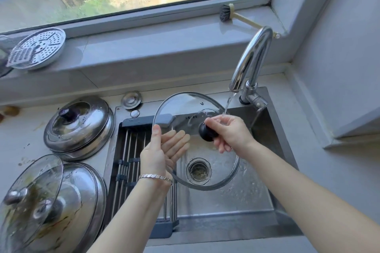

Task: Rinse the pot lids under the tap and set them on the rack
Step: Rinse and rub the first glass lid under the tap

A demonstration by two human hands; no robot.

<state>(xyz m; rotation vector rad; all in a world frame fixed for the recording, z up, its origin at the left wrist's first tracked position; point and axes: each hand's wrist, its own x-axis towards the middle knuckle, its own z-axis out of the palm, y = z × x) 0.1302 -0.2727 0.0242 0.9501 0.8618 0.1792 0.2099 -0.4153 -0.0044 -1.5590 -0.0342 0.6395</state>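
A clear glass pot lid (218,170) with a metal rim is tilted over the sink. My right hand (228,132) grips its black knob (206,132), and water from the chrome tap (251,61) runs onto that hand and the lid's upper edge. My left hand (162,150) lies with straight fingers flat against the glass, thumb on the rim's left side. The roll-up rack (131,154) spans the sink's left part, bare of lids. A steel lid (79,125) and two stacked dirty lids (51,203) sit on the counter to the left.
The steel sink (253,201) has an open drain (198,170) under the lid. A steamer plate (39,47) and a dish brush (228,13) rest on the window sill. A wall closes in on the right.
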